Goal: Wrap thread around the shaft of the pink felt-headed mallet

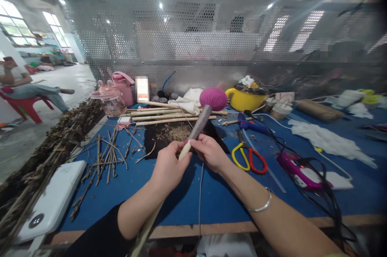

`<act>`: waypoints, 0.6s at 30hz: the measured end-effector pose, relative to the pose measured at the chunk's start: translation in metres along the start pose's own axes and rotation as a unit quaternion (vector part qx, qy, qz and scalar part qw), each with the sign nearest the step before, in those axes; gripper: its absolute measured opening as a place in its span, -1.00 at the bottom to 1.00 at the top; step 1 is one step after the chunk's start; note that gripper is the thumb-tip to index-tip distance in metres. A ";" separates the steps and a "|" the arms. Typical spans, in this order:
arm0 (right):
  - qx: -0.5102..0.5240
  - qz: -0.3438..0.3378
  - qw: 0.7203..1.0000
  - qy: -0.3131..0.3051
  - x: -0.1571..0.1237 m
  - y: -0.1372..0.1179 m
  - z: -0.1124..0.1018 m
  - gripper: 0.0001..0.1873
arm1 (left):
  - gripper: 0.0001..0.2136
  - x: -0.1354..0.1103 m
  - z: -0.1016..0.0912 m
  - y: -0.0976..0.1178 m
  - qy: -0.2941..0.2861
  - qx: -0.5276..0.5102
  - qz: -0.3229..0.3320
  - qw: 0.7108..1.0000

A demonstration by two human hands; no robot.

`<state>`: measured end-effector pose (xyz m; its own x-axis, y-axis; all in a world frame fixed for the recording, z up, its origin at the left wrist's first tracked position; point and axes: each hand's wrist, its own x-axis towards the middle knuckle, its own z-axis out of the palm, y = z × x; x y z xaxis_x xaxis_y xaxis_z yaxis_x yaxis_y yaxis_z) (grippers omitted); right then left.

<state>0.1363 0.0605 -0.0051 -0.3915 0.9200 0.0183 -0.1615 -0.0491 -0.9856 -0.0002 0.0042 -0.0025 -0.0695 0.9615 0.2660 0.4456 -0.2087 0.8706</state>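
I hold a long bamboo stick [198, 126] tilted up and away over the blue table [187, 204]. A round magenta cloth ball [213, 98] caps its far end, and grey-purple thread wraps the shaft below the ball. My left hand [169, 168] is closed round the bare lower shaft. My right hand [211, 152] pinches the stick at the lower edge of the wrapping. A thin thread [200, 192] hangs from that spot down past the table's front edge.
Bare bamboo sticks [169, 115] and twigs [109, 152] lie behind and left. Yellow-and-red scissors [249, 158], a pink tool [298, 172] with black cord, white cloth [329, 140], a yellow pot [246, 97] stand right. A white box [56, 196] sits front left. A seated person [24, 83] is far left.
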 end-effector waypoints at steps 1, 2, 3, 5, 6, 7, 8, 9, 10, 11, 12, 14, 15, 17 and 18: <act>0.006 -0.009 1.000 -0.012 0.000 0.000 -0.001 -0.68 | -0.79 0.000 0.000 0.001 -0.005 -0.027 -0.011 1.000; 0.012 -0.018 0.999 -0.026 0.000 0.000 -0.001 -0.69 | -0.78 0.000 0.000 0.002 -0.010 -0.059 -0.024 0.998; 0.017 -0.026 0.999 -0.040 0.000 0.000 -0.002 -0.69 | -0.76 0.001 -0.001 0.003 -0.016 -0.094 -0.040 0.995; 0.025 -0.034 0.998 -0.055 0.000 -0.001 -0.004 -0.68 | -0.73 0.001 -0.002 0.007 -0.033 -0.162 -0.072 0.984; 0.031 -0.036 0.997 -0.056 0.000 -0.002 -0.005 -0.67 | -0.71 0.001 -0.003 0.009 -0.042 -0.192 -0.086 0.977; 0.038 -0.033 0.997 -0.057 0.000 -0.003 -0.005 -0.67 | -0.70 0.002 -0.004 0.010 -0.053 -0.219 -0.099 0.969; 0.047 -0.028 0.997 -0.060 -0.001 -0.004 -0.006 -0.66 | -0.68 0.002 -0.004 0.012 -0.065 -0.243 -0.110 0.962; 0.057 -0.019 0.996 -0.068 -0.002 -0.005 -0.006 -0.65 | -0.68 0.002 -0.005 0.014 -0.079 -0.263 -0.118 0.954; 0.067 -0.009 0.995 -0.080 -0.002 -0.005 -0.007 -0.63 | -0.68 0.002 -0.005 0.014 -0.096 -0.282 -0.124 0.947; 0.075 0.001 0.993 -0.090 -0.003 -0.006 -0.008 -0.63 | -0.68 0.003 -0.005 0.014 -0.118 -0.300 -0.128 0.938; 0.078 0.011 0.992 -0.098 -0.003 -0.006 -0.008 -0.64 | -0.69 0.003 -0.004 0.014 -0.143 -0.316 -0.136 0.928; 0.068 0.027 0.993 -0.098 -0.003 -0.004 -0.010 -0.67 | -0.70 0.004 -0.001 0.010 -0.193 -0.336 -0.168 0.906; 0.053 0.036 0.994 -0.089 -0.002 -0.002 -0.010 -0.68 | -0.69 0.004 0.001 0.007 -0.213 -0.336 -0.193 0.897; 0.016 0.050 0.997 -0.061 0.001 0.003 -0.010 -0.68 | -0.67 0.003 0.007 0.001 -0.223 -0.307 -0.238 0.894; 0.001 0.055 0.997 -0.048 0.002 0.005 -0.009 -0.68 | -0.65 0.002 0.009 -0.002 -0.212 -0.278 -0.240 0.906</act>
<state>0.1431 0.0659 -0.0117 -0.4916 0.8676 -0.0742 -0.1145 -0.1488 -0.9822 0.0067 0.0085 -0.0069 0.2658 0.9226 -0.2794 -0.0704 0.3077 0.9489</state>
